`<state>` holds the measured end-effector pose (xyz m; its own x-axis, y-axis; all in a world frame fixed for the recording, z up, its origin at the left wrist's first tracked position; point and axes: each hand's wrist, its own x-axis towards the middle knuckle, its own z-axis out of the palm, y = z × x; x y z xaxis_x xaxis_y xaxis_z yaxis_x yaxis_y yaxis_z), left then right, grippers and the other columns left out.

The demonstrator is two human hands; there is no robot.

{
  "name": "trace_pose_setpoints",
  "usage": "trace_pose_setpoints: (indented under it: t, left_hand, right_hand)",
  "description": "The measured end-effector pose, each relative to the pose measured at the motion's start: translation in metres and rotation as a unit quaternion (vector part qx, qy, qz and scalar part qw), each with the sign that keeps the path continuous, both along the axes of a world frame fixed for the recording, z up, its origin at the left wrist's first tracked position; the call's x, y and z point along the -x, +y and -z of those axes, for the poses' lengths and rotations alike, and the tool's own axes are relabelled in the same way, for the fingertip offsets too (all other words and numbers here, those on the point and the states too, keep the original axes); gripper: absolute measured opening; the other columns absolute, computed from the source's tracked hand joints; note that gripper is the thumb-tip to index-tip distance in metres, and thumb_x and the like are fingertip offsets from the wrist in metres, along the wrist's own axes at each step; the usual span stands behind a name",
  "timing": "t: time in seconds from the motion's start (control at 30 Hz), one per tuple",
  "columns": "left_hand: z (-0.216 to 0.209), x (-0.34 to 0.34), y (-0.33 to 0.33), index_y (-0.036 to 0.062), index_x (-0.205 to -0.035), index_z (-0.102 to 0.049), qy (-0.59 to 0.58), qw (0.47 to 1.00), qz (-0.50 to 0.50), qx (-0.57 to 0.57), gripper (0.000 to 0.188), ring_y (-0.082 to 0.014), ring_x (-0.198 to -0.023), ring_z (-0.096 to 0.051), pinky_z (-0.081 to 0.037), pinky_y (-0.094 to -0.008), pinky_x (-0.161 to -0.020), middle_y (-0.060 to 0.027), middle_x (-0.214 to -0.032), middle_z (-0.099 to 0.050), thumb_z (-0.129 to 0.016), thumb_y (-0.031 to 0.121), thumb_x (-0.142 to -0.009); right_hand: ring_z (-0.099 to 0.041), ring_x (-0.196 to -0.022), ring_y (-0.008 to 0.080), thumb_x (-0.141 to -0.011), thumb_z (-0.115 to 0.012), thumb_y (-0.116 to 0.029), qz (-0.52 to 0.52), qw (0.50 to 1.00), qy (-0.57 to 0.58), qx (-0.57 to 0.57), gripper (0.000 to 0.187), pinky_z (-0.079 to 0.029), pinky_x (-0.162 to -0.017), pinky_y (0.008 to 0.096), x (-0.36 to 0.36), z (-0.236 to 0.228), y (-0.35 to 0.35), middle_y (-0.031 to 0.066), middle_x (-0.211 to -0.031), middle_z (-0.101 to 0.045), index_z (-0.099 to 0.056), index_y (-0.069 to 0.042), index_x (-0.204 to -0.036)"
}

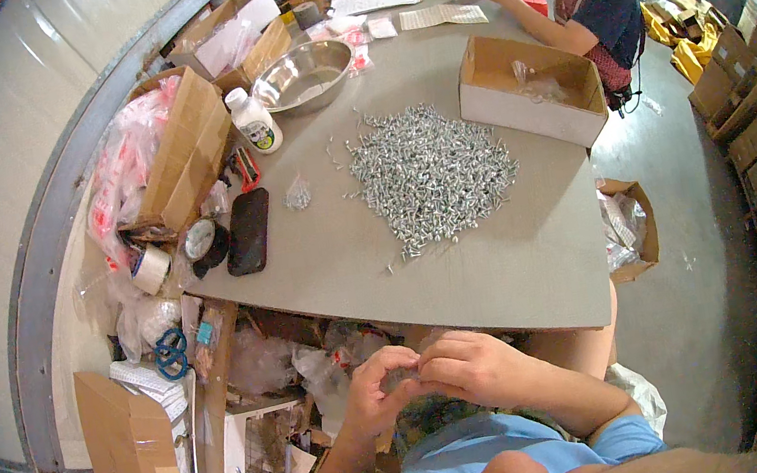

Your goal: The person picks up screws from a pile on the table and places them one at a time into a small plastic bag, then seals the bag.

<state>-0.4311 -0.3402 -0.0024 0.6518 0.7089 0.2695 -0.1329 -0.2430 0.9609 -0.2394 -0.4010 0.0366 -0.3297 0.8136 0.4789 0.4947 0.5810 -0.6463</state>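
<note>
Currently, in the head view, your left hand (383, 393) and right hand (474, 366) meet in front of your torso, just off the near edge of the desk (306, 271). Left: loosely curled, thumb and fingers bent toward each other with a gap between. Right: fingers folded inward, tips against or very near those of the left. Cannot tell whether your hands grip anything; the spot where they meet is too small and partly hidden.

Nearest loose items on the desk: a broad heap of silver screws (428, 176), ahead of your hands and well apart from them, a few strays around its margin. Left of the heap, a small clear bag (297, 195), apparently with metallic pieces inside. Further left, a dark phone (249, 232), lying flat. Beyond it, a white bottle (254, 120), upright, near a metal bowl (303, 78). Right of the heap, at the desk's right side, an open white carton (525, 109) with clear plastic inside.

At the left edge, a cardboard box (185, 152) leans, pink-and-clear plastic bags (131, 160) beside it. At the far right corner, a co-worker (603, 11) has both arms over the desk, near some printed sheets (442, 15).
</note>
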Motion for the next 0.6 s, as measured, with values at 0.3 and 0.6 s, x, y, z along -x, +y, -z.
trace_pose_setpoints:
  t: [0.3, 0.6]
  left_hand:
    - [-0.010, -0.008, 0.003, 0.0021, -0.081, -0.059, 0.060, 0.990, -0.033, -0.120, 0.012, -0.0231, -0.071, -0.059, -0.047, -0.0325, -0.064, -0.0110, -0.078, -0.061, -0.065, 0.012, -0.082]
    - [-0.010, -0.016, 0.014, 0.0025, -0.078, -0.055, 0.008, 0.996, 0.035, -0.086, 0.009, -0.0192, -0.062, -0.052, -0.042, -0.0293, -0.055, -0.0081, -0.072, -0.056, -0.064, 0.004, -0.077]
  right_hand:
    - [-0.058, -0.077, 0.0294, -0.075, -0.066, -0.006, 0.042, 0.997, 0.031, 0.049, 0.017, -0.049, -0.067, 0.0382, -0.005, 0.001, -0.002, 0.0105, -0.084, -0.058, -0.052, -0.004, -0.085]
    - [-0.055, -0.074, 0.0313, -0.074, -0.066, -0.011, 0.033, 0.999, 0.025, 0.005, 0.019, -0.046, -0.065, 0.0403, -0.011, -0.002, 0.001, 0.0104, -0.081, -0.055, -0.053, -0.005, -0.087]
